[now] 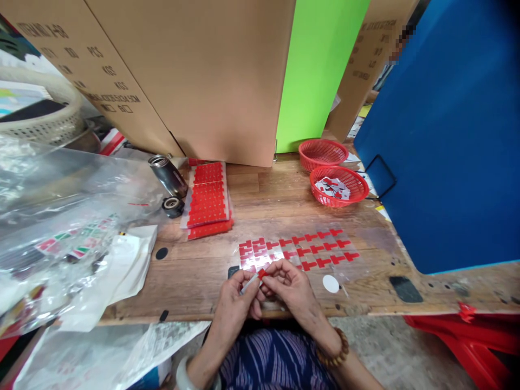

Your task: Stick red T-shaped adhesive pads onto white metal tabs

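Observation:
Both hands meet at the table's front edge over a small red sticker (262, 273) with a pale strip (247, 283). My left hand (238, 298) pinches the pale strip between thumb and fingers. My right hand (293, 290) is closed on the red end, fingertips nearly touching those of the left. Just beyond them lies a clear sheet (292, 252) with rows of red T-shaped stickers. A white disc (330, 284) is to the right of my right hand. The fingers partly hide the held piece.
Stacked sheets of red pieces (208, 200) lie behind left, beside a dark flask (168, 176) and its cap (173, 206). A red basket (339, 187) holds white and red scraps; another red basket (323, 154) stands behind. Cardboard (211, 76) and a blue panel (450, 141) border the table.

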Motion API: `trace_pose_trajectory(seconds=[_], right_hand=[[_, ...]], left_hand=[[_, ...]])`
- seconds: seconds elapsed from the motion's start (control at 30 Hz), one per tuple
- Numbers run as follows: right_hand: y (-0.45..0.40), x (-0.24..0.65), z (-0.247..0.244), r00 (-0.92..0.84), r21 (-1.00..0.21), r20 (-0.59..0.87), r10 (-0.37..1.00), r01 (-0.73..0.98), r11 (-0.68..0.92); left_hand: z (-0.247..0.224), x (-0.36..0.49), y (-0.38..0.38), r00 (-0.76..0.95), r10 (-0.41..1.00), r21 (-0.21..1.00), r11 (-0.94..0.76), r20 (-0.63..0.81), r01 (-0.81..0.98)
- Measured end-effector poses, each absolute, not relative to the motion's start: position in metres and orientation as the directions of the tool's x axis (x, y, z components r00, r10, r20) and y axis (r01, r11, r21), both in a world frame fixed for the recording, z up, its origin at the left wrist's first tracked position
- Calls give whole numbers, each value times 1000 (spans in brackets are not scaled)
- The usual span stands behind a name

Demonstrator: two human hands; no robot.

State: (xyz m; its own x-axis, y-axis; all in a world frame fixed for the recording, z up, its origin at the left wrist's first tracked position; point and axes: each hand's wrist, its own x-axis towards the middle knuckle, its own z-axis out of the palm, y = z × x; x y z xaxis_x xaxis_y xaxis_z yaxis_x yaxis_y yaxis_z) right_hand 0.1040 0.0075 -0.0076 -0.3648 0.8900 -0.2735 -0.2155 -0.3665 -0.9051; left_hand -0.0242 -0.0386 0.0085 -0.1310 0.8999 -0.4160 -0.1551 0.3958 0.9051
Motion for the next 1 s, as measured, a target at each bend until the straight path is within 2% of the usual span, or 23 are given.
trace_pose_trajectory(seconds=[0.2,0.43,0.57,0.67,0.8,0.9,1.0], right_hand=[[6,103,-6,-378,-923,-251,891,-182,-338],[4,103,-4,-356,-954,-189,915,-152,-257],[8,105,-6,-371,-943,-216,903,-161,-291],[11,107,-8,-383,-911,-237,893,-231,-341],[13,113,-10,-446,-867,-240,862,-301,-397],[13,117,-10,-502,-886,-256,826,-221,-408],[15,118,-9,-528,-917,-266,806,-119,-380]], left_hand=[[13,-18,-40,-236,897,927,367,-373,-74],[14,-13,-38,-242,902,934,349,-357,-79],[16,-10,-40,-239,921,951,305,-307,-47],[15,-11,-41,-215,932,957,285,-290,-55],[11,-16,-39,-141,923,930,337,-357,-146],[8,-19,-39,-101,900,895,398,-423,-203],[7,-20,-39,-102,894,893,416,-436,-172]])
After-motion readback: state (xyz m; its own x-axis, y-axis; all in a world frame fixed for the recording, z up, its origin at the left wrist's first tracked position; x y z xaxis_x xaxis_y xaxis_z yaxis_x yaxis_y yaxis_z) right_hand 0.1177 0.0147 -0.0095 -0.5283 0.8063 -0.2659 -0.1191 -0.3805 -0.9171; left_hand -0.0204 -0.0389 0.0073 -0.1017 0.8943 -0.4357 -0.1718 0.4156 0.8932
